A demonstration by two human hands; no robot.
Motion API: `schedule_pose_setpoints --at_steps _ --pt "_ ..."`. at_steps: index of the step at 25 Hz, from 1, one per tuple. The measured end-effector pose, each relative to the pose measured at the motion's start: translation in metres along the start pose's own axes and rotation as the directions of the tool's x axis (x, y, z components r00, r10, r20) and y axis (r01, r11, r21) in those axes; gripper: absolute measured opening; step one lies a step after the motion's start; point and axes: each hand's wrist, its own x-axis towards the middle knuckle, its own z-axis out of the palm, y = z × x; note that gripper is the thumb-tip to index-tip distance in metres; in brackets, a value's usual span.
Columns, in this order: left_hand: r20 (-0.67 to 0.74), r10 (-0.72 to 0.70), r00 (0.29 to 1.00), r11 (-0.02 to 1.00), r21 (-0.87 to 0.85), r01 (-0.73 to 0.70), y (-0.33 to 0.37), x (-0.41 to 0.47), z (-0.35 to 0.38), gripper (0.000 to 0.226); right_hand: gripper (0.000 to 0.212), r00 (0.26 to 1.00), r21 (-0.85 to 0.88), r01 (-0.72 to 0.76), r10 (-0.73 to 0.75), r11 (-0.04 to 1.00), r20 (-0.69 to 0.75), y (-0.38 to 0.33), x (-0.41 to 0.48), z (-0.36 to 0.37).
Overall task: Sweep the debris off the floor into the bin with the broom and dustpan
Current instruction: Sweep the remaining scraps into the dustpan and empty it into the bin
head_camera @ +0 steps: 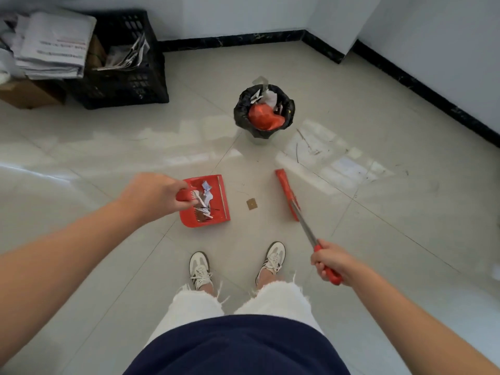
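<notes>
Red plastic dustpan [216, 216] holds paper scraps [207, 194], left hand [154, 194] grips its handle | right hand [327, 262] grips red long-handled broom [287, 193] | brown card scrap [252, 204] on floor [243, 169] between them | risk: tilting dustpan spills scraps before black-bagged bin [240, 109]

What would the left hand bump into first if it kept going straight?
The left hand, holding the dustpan, would probably reach the broom head first; height is unclear.
</notes>
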Motion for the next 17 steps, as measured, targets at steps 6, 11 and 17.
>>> schedule_pose_setpoints --at_steps 6,11,17 --pt "0.072 0.045 0.996 0.999 -0.03 -0.043 -0.017 -0.01 0.032 0.038 0.07 0.982 -0.04 0.036 -0.028 0.999 0.184 -0.011 -0.03 0.148" --pt "0.064 0.002 0.998 0.998 -0.063 0.002 -0.064 -0.032 0.042 0.041 0.066 0.974 0.239 -0.014 -0.041 0.971 0.224 0.004 -0.079 0.156" --pt "0.327 -0.077 0.942 0.985 -0.124 0.124 -0.079 -0.024 0.027 0.033 0.069 0.993 0.243 0.096 -0.108 0.965 0.039 0.032 -0.127 0.11"
